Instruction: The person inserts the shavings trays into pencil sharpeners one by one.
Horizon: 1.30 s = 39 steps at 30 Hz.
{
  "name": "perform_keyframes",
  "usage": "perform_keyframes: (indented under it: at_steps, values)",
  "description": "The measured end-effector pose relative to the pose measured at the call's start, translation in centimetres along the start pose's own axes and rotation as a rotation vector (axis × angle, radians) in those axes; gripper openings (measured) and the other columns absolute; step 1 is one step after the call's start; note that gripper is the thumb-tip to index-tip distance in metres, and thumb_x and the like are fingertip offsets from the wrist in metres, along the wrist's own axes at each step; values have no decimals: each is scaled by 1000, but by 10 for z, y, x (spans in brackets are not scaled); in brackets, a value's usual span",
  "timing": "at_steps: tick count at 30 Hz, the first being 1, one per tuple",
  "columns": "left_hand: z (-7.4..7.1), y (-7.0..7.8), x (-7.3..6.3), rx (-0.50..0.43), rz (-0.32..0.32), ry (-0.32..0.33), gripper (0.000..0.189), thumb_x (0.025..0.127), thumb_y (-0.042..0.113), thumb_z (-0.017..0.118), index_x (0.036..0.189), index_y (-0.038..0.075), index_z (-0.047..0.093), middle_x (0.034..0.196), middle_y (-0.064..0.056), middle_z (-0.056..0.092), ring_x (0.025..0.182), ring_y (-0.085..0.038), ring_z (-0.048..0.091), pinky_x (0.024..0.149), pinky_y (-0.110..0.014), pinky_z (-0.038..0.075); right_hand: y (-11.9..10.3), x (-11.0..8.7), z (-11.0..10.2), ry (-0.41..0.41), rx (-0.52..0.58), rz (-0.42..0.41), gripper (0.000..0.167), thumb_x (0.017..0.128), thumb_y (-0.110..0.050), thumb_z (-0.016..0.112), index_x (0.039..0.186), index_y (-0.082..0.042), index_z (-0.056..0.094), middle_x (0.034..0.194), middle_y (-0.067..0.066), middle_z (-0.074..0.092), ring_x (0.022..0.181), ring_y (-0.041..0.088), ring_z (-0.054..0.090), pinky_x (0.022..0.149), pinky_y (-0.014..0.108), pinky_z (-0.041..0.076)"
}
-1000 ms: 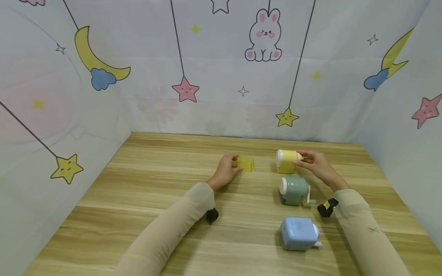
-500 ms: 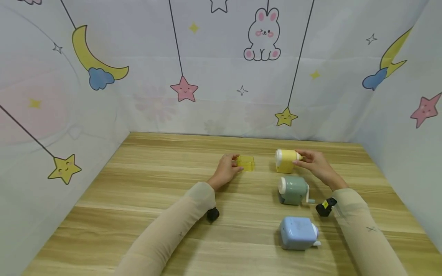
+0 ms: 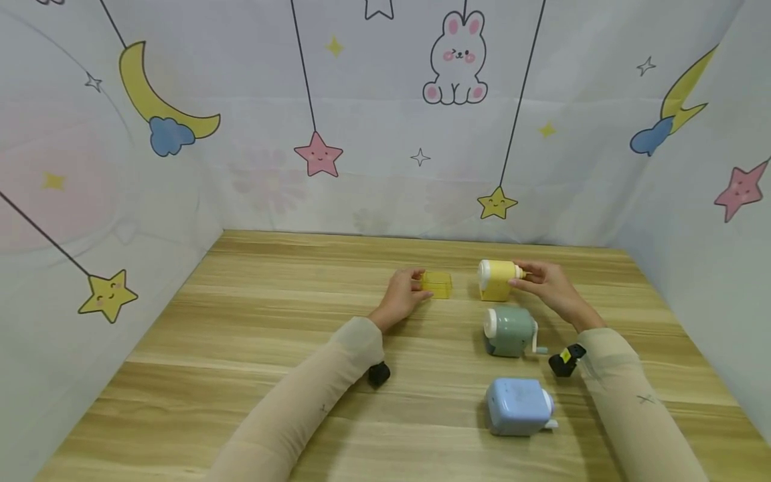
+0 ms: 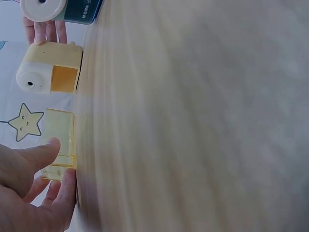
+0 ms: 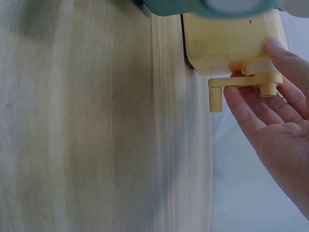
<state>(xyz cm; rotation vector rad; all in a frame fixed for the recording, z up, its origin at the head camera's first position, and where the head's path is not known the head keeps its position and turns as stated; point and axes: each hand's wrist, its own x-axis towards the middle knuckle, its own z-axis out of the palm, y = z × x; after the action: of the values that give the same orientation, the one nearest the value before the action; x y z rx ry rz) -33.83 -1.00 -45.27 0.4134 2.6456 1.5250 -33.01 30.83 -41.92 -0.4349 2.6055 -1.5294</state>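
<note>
My left hand (image 3: 405, 296) pinches a translucent yellow shavings drawer (image 3: 438, 284) between thumb and fingers, low over the table. To its right stands a yellow pencil sharpener (image 3: 496, 281) with a white front. An orange rectangular opening in the sharpener (image 4: 64, 79) faces the drawer in the left wrist view, with a gap between the two. My right hand (image 3: 545, 284) grips the sharpener at its crank end. In the right wrist view the thumb lies against the body, and the fingers sit behind the yellow crank (image 5: 241, 83).
A green pencil sharpener (image 3: 510, 331) with a white crank stands just in front of the yellow one. Nearer still is a blue sharpener (image 3: 518, 406). All are on a wood-grain table (image 3: 289, 301), enclosed by a printed white curtain (image 3: 361, 120).
My left hand has slid slightly right with the drawer, narrowing the gap to the yellow sharpener. My right hand keeps its grip; the whole head view has shifted slightly.
</note>
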Motion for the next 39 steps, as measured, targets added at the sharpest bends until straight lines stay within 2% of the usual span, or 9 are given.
perform_keyframes:
  at_steps: [3, 22, 30, 39]
  values:
    - [1, 0, 1, 15, -3, 4, 53, 92, 4, 72, 140, -4, 51, 126, -21, 51, 110, -33, 62, 88, -31, 56, 0, 0, 0, 1, 1, 2, 61, 98, -16, 67, 148, 7, 40, 143, 29, 47, 121, 26, 58, 86, 15, 51]
    - [11, 5, 9, 32, -12, 11, 51, 90, 4, 74, 137, -5, 55, 128, -21, 56, 109, -32, 65, 86, -30, 57, -4, -1, -1, -3, -12, 11, 62, 98, -17, 66, 148, 8, 39, 143, 29, 47, 127, 42, 51, 86, 15, 51]
    - [18, 8, 12, 52, -25, 8, 51, 90, 5, 74, 137, -3, 55, 130, -20, 56, 110, -29, 65, 86, -28, 57, -4, 1, 1, -12, 3, 23, 62, 98, -18, 66, 148, 7, 38, 143, 30, 46, 127, 42, 50, 89, 20, 52]
    - [22, 11, 14, 61, -18, 8, 50, 90, 7, 74, 136, -3, 56, 129, -20, 57, 108, -28, 65, 85, -26, 56, -2, 0, -1, -4, -1, 16, 62, 98, -19, 67, 148, 6, 40, 144, 28, 47, 124, 35, 54, 90, 22, 53]
